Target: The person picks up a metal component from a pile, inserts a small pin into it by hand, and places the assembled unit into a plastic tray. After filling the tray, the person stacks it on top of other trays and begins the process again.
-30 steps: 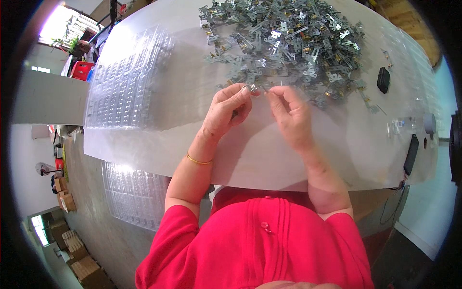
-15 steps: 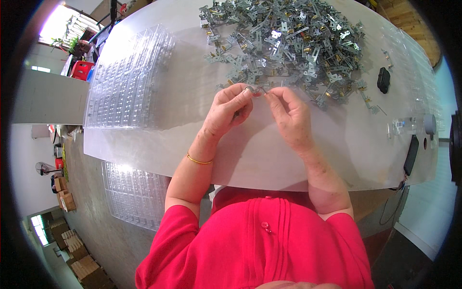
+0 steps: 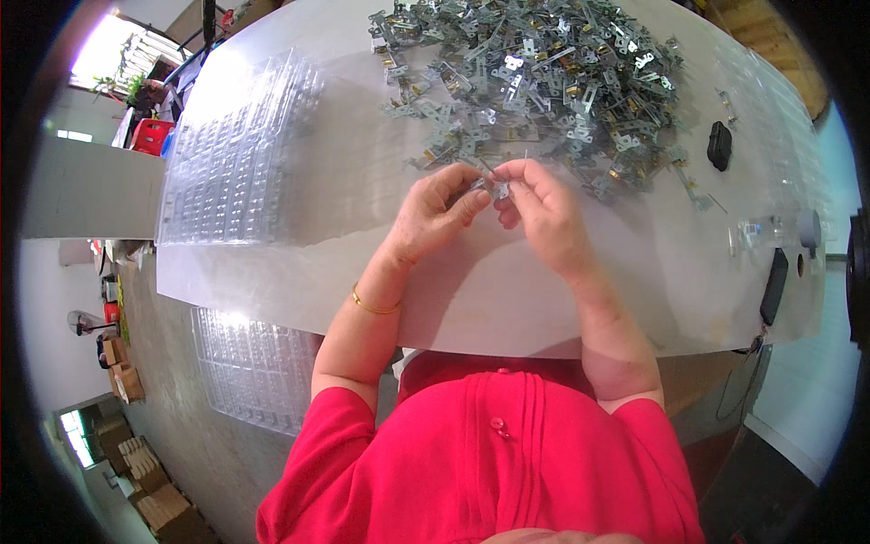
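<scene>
My left hand point(image 3: 439, 210) and my right hand point(image 3: 542, 213) meet above the table, just on my side of a big heap of metal brackets point(image 3: 553, 82). Between their fingertips is a small silvery metal bracket point(image 3: 501, 189), partly covered by the fingers. The fingers of both hands are closed, the left pinching the bracket from one side and the right from the other. A thin metal end sticks up near the left fingertips. Many brackets in the heap are flat and perforated, some with brass-coloured parts.
Stacked clear plastic trays point(image 3: 227, 154) stand on the table's left, with more trays point(image 3: 249, 367) below its edge. To the right lie a small black object point(image 3: 719, 146), a clear bottle point(image 3: 766, 234) with a grey cap, and a long black object point(image 3: 775, 286). More clear plastic point(image 3: 770, 118) lines the far right.
My right hand has come closer to the left and turned, its fingers now on the bracket. The left hand has shifted slightly, and more of the bracket shows between them.
</scene>
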`<state>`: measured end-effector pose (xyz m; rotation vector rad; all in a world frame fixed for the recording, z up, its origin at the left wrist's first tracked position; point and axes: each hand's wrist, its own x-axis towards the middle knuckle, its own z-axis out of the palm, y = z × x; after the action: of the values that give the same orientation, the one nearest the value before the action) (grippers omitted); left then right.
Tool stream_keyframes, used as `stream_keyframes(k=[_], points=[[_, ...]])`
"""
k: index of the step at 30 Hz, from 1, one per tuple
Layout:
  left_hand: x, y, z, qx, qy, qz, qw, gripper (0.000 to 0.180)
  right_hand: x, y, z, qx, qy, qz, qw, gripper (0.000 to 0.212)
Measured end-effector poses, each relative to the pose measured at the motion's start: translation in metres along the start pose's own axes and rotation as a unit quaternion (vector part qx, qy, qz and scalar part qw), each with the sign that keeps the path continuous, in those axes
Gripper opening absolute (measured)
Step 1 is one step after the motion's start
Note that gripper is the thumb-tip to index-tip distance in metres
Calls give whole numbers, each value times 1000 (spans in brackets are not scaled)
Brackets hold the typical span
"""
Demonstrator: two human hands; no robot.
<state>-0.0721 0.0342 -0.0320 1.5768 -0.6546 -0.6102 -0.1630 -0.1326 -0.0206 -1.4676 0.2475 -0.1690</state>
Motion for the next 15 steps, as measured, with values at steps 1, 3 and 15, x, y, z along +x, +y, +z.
stream_keyframes(k=[1, 3, 15], points=[[0, -1, 0, 35, -5, 1, 999, 24, 1, 0, 0, 46, -13, 16, 999, 16], [0, -1, 1, 42, -12, 8, 999, 24, 3, -2, -9, 69, -33, 41, 996, 17], [-1, -1, 10, 149, -5, 30, 988, 19, 6, 7, 0, 38, 76, -114, 990, 9]])
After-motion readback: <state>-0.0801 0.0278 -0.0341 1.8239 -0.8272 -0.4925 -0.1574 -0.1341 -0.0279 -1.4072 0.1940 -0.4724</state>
